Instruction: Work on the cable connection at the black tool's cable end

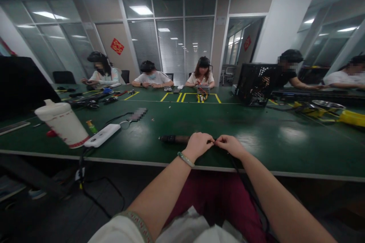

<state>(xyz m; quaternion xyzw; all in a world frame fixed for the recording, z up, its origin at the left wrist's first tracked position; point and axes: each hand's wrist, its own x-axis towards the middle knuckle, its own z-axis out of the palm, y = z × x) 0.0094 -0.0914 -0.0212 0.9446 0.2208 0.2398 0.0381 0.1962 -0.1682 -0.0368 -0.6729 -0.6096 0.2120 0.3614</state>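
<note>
My left hand (pixel 199 144) and my right hand (pixel 231 145) meet above the green table near its front edge, fingertips almost touching. Each is closed in a pinch. What sits between the fingertips is too small to make out. A dark, cylindrical tool that looks like an electric screwdriver (pixel 170 139) lies on the table, its tip pointing left. Its rear end is hidden behind my left hand. From beside my right hand a black cord (pixel 236 165) runs down over the table edge.
Left on the green table (pixel 273 155) are a white lidded cup (pixel 64 123), a white power strip (pixel 103 135) and a small green-yellow bottle (pixel 91 127). A black computer case (pixel 253 83) stands far right, near a yellow tray (pixel 352 117). Several people sit along the far side.
</note>
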